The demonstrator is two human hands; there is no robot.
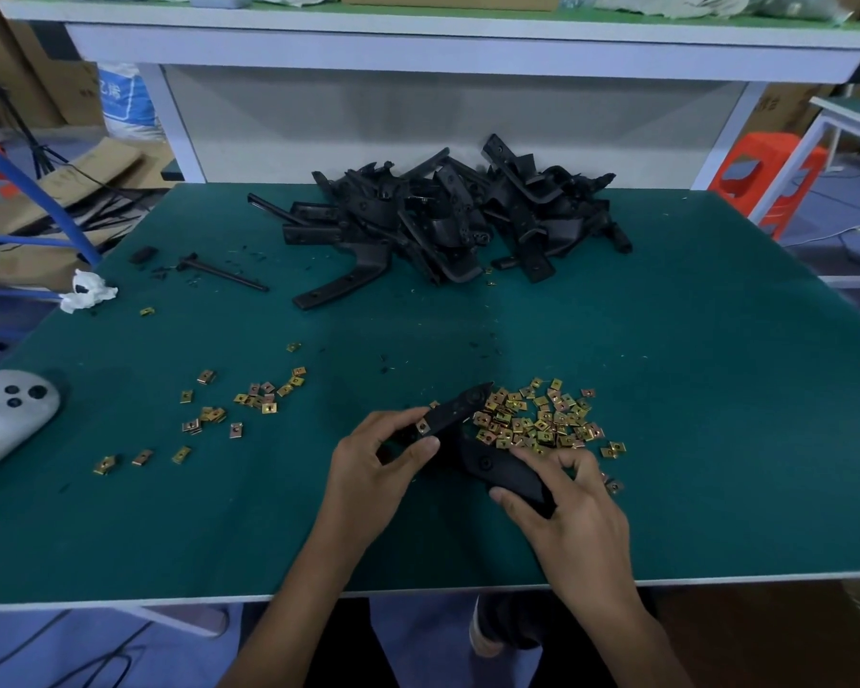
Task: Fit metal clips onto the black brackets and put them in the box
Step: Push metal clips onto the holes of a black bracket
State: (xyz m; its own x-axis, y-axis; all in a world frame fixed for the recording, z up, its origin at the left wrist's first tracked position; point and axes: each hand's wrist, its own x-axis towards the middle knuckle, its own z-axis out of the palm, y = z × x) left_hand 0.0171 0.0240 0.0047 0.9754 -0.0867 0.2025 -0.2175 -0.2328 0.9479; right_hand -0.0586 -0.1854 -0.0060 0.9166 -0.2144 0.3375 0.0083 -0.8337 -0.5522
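Observation:
Both hands hold one bent black bracket [472,439] just above the green table near its front edge. My left hand [373,464] grips its upper arm, where a metal clip [423,427] sits under the thumb. My right hand [567,508] grips the lower arm. A dense heap of gold metal clips [542,422] lies right behind the bracket. A looser scatter of clips [249,402] lies to the left. A big pile of black brackets [448,221] fills the back middle of the table. No box is in view.
A grey controller-like device [6,414] rests at the left table edge. A crumpled white tissue [88,290] and a thin black rod [224,273] lie at the back left. A white shelf [467,47] overhangs the back. An orange stool [765,176] stands to the right.

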